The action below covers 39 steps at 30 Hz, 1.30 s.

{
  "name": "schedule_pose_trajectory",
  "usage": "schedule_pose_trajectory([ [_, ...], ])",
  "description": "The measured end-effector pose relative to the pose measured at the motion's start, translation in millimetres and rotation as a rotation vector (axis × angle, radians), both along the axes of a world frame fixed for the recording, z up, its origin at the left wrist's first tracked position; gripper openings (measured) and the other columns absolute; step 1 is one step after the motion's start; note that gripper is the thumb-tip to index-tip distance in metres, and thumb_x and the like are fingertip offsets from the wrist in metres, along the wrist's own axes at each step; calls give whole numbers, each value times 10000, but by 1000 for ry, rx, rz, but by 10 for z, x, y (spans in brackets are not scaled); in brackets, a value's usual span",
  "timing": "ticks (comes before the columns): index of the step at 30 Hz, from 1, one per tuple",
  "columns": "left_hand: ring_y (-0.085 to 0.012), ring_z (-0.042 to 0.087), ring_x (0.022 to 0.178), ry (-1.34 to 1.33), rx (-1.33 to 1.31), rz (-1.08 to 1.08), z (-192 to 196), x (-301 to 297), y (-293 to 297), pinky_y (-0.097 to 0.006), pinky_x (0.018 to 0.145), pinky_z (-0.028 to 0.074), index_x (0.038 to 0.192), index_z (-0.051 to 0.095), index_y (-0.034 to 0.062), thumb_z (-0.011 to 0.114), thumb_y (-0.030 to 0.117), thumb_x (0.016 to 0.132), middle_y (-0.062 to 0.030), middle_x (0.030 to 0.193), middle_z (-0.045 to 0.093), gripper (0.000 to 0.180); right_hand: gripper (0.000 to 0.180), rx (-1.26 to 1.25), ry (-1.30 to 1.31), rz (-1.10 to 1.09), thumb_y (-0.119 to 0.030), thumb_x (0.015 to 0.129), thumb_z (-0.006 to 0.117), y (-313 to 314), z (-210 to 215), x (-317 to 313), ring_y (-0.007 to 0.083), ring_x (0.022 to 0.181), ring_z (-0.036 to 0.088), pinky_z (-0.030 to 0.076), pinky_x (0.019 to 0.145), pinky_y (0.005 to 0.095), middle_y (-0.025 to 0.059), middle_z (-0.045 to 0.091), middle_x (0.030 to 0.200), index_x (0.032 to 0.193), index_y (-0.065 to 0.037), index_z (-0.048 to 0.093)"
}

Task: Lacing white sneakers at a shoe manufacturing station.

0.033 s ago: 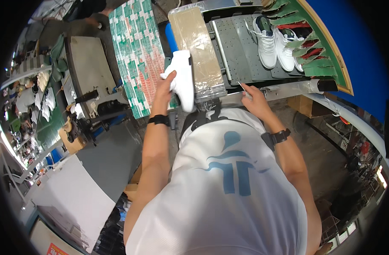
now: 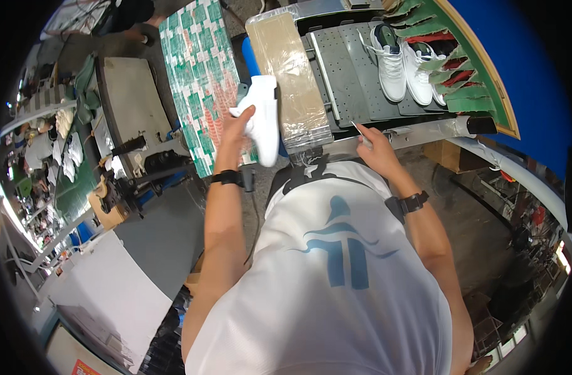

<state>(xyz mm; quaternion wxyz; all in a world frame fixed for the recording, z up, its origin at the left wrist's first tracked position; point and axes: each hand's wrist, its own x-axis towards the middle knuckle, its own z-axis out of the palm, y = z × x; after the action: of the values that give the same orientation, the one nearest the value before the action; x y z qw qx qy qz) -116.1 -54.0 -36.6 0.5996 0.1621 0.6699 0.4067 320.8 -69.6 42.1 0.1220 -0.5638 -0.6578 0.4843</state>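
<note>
My left hand [image 2: 237, 134] is closed on a white sneaker [image 2: 264, 122], with the thumb on its side. The shoe hangs toe toward me, between a patterned surface and a taped brown board. My right hand [image 2: 377, 149] is closed round a slim, light-coloured tool [image 2: 356, 127] with a pointed tip; most of it is hidden by the fingers, so its kind is unclear. Beyond that hand, a laced white sneaker [image 2: 391, 69] rests on the perforated grey conveyor [image 2: 345, 69]. Beside it lies another white sneaker [image 2: 417, 75], partly under green strips, and a further one shows only in part.
The brown board [image 2: 289, 75], wrapped in clear film, crosses the conveyor's left end. Left of it stands a surface with green, white and red print [image 2: 201, 81]. Torn green strips [image 2: 470, 69] hang at the conveyor's right opening. A metal rail [image 2: 423, 133] runs along the near edge.
My left hand has shifted slightly left and a little toward me with the white sneaker. My right hand and the shoes on the conveyor have hardly moved.
</note>
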Motion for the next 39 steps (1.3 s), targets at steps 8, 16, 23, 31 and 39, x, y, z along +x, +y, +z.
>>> schedule_pose_trajectory([
  [8, -389, 534, 1409, 959, -77, -598, -119, -1270, 805, -437, 1126, 500, 1586, 519, 114, 959, 196, 661, -246, 1571, 495, 1028, 603, -12, -8, -30, -160, 883, 662, -109, -109, 299, 366, 1091, 657, 520, 988, 409, 182, 672, 1136, 1452, 33, 616],
  [16, -517, 433, 1461, 1431, -14, -662, -415, 257, 1124, -601, 1226, 360, 1440, 635, 65, 805, 376, 832, -298, 1598, 451, 705, 598, -81, -10, -197, -172, 879, 671, -231, -185, 722, 397, 1114, 663, 528, 996, 429, 226, 685, 1163, 1432, 53, 625],
  [23, -362, 589, 1368, 392, 220, -460, -587, 3537, 1816, -442, 1168, 449, 1571, 419, -72, 929, 386, 835, -275, 1478, 605, 1005, 608, -105, 13, -326, -167, 883, 677, -386, -11, 1008, 391, 1130, 663, 531, 994, 425, 211, 684, 1216, 1453, 35, 607],
  [31, -244, 746, 880, 218, 184, -255, -673, 4233, 2429, -402, 807, 608, 1104, 747, -33, 953, 190, 799, -120, 1041, 782, 431, 605, -52, -80, -521, -124, 867, 689, -1008, -89, 1405, 376, 1089, 664, 537, 971, 423, 201, 676, 1151, 1448, 27, 612],
  [39, -193, 752, 958, -246, 42, -345, -108, 2699, 1775, -354, 804, 618, 1272, 692, 43, 834, 96, 874, -35, 1109, 766, 426, 574, -33, -26, -489, -113, 870, 680, -615, -106, 1390, 382, 1072, 678, 544, 956, 426, 210, 687, 1149, 1423, 32, 635],
])
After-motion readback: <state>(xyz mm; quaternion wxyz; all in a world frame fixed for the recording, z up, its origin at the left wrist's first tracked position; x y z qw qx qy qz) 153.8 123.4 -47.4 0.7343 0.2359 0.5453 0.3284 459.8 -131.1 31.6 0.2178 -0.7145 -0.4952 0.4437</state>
